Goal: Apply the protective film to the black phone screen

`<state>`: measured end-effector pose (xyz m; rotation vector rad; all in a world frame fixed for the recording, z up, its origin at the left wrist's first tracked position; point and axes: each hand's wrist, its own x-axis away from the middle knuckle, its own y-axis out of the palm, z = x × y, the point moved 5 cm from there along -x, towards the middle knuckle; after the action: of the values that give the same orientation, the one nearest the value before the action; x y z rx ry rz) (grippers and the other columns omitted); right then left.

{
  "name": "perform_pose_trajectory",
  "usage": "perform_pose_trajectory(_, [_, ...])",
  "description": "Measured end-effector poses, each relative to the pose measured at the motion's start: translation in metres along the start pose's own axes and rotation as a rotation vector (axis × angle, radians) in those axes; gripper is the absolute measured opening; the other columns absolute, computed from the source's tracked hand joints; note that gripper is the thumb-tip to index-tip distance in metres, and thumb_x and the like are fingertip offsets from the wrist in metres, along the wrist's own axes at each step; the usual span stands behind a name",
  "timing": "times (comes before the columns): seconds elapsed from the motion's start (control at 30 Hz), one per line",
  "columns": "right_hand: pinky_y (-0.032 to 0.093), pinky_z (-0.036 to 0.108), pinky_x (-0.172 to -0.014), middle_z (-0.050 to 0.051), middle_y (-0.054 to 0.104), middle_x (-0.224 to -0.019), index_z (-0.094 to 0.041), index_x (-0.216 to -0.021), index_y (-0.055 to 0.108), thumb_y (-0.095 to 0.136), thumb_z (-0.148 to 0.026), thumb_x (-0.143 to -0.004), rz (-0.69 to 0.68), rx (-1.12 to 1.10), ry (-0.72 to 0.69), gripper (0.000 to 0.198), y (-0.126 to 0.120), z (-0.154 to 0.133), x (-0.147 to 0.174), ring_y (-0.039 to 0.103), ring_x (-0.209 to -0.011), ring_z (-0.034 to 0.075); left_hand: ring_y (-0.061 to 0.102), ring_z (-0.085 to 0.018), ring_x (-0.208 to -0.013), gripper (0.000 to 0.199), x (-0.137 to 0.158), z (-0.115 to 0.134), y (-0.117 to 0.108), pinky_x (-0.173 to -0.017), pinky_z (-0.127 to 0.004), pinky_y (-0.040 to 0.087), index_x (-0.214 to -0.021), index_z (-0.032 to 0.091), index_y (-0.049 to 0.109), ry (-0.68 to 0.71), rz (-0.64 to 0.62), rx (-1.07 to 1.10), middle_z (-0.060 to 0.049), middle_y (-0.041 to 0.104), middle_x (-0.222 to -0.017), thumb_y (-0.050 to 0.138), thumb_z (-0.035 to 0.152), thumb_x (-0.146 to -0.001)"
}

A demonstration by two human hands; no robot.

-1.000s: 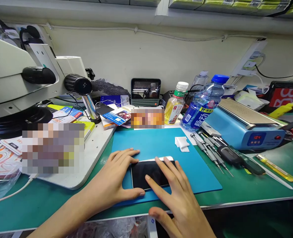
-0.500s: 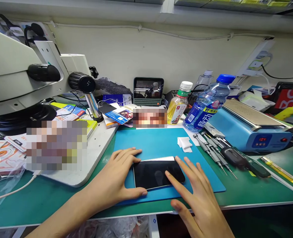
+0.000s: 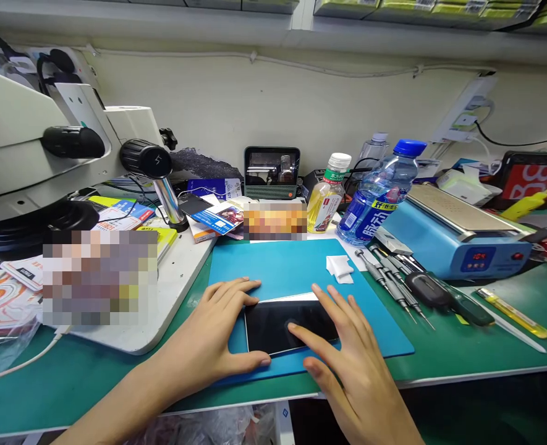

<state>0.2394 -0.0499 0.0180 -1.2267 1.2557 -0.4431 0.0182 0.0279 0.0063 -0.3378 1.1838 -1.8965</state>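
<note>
While the phone (image 3: pixel 273 330) lay flat, its screen dark and facing up, on the blue mat (image 3: pixel 273 262) at the near side of the green worktop (image 3: pixel 18 392), you appeared to be steadying it and working at its screen by fingertip. Your left hand (image 3: pixel 222 330), half curled, bracketed the phone's left end in a light hold, forefinger at the far corner, thumb along the near edge. Your right hand (image 3: pixel 354 355) was spread and grasped nothing; its forefinger pointed onto the screen, though contact was hard to confirm. Any further touch seemed to call for light pressure and a steady left hand.
</note>
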Motion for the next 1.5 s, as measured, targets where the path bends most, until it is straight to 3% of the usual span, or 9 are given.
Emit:
perform_pose_trajectory(0.23, [0.046, 0.064, -0.119, -0.001, 0.031, -0.175, -0.035, -0.140, 0.067, 0.046, -0.047, -0.109, 0.010, -0.030, 0.172, 0.039, 0.007, 0.012, -0.013, 0.031, -0.160, 0.035, 0.043, -0.039, -0.151, 0.061, -0.001, 0.000, -0.001, -0.118, -0.062, 0.043, -0.130, 0.028, 0.059, -0.013, -0.012, 0.008, -0.009, 0.053, -0.161, 0.087, 0.052, -0.082])
perform_pose_trajectory(0.53, [0.018, 0.058, -0.133, 0.006, 0.020, -0.178, -0.024, -0.157, 0.052, 0.051, -0.059, -0.105, -0.040, 0.020, -0.139, 0.063, 0.005, -0.004, -0.002, 0.016, -0.164, 0.034, 0.044, -0.038, -0.150, 0.062, 0.000, -0.001, 0.001, -0.118, -0.063, 0.041, -0.129, 0.027, 0.056, 0.000, -0.014, -0.008, -0.010, 0.052, -0.161, 0.085, 0.056, -0.083])
perform_pose_trajectory(0.7, [0.021, 0.058, -0.133, 0.003, 0.022, -0.178, -0.030, -0.155, 0.055, 0.048, -0.062, -0.105, -0.071, -0.025, -0.187, 0.060, -0.001, -0.004, 0.001, 0.020, -0.163, 0.034, 0.043, -0.038, -0.151, 0.061, 0.000, -0.003, 0.002, -0.119, -0.061, 0.041, -0.130, 0.028, 0.056, -0.003, -0.009, -0.012, -0.009, 0.051, -0.162, 0.085, 0.057, -0.084])
perform_pose_trajectory(0.87, [0.045, 0.054, -0.122, -0.005, 0.030, -0.175, -0.039, -0.145, 0.063, 0.046, -0.049, -0.109, -0.005, -0.102, 0.071, 0.041, -0.003, 0.012, 0.006, 0.030, -0.161, 0.032, 0.043, -0.039, -0.151, 0.063, 0.000, -0.003, 0.002, -0.119, -0.062, 0.041, -0.130, 0.028, 0.057, -0.010, -0.010, -0.004, -0.009, 0.052, -0.161, 0.086, 0.058, -0.082])
perform_pose_trajectory(0.93, [0.046, 0.057, -0.121, -0.004, 0.032, -0.174, -0.038, -0.148, 0.061, 0.045, -0.045, -0.110, 0.035, -0.090, 0.162, 0.041, -0.003, 0.016, 0.007, 0.030, -0.161, 0.033, 0.044, -0.039, -0.150, 0.063, 0.000, -0.003, 0.001, -0.119, -0.062, 0.041, -0.129, 0.028, 0.058, -0.016, -0.001, 0.000, -0.009, 0.053, -0.161, 0.086, 0.057, -0.081])
perform_pose_trajectory(1.13, [0.016, 0.068, -0.131, 0.007, 0.023, -0.177, -0.024, -0.159, 0.049, 0.049, -0.054, -0.107, -0.027, 0.071, 0.018, 0.060, 0.008, 0.005, 0.003, 0.018, -0.164, 0.038, 0.044, -0.038, -0.151, 0.063, 0.000, -0.001, 0.001, -0.120, -0.061, 0.040, -0.129, 0.026, 0.058, -0.011, 0.003, -0.001, -0.010, 0.053, -0.160, 0.087, 0.056, -0.081])
perform_pose_trajectory(1.27, [0.010, 0.064, -0.133, 0.010, 0.020, -0.178, -0.022, -0.161, 0.046, 0.053, -0.066, -0.101, -0.055, 0.063, -0.082, 0.075, 0.007, -0.001, 0.004, 0.017, -0.164, 0.038, 0.045, -0.039, -0.150, 0.062, 0.000, 0.000, -0.001, -0.119, -0.062, 0.040, -0.129, 0.026, 0.058, 0.005, 0.003, -0.001, -0.011, 0.053, -0.160, 0.086, 0.055, -0.082])
perform_pose_trajectory(1.37, [0.013, 0.067, -0.132, 0.005, 0.020, -0.179, -0.032, -0.158, 0.051, 0.056, -0.068, -0.099, -0.058, -0.016, -0.085, 0.069, 0.002, 0.000, 0.007, 0.020, -0.163, 0.039, 0.045, -0.039, -0.150, 0.061, 0.000, 0.000, -0.001, -0.119, -0.062, 0.040, -0.129, 0.027, 0.058, 0.009, -0.002, -0.005, -0.011, 0.053, -0.160, 0.086, 0.056, -0.083])
perform_pose_trajectory(1.5, [0.030, 0.066, -0.128, -0.001, 0.031, -0.174, -0.038, -0.145, 0.063, 0.051, -0.054, -0.106, 0.021, -0.129, 0.101, 0.044, -0.006, 0.014, 0.012, 0.026, -0.162, 0.037, 0.044, -0.039, -0.151, 0.059, 0.001, -0.001, -0.001, -0.118, -0.062, 0.041, -0.128, 0.027, 0.059, -0.004, 0.002, 0.000, -0.010, 0.053, -0.161, 0.086, 0.054, -0.083])
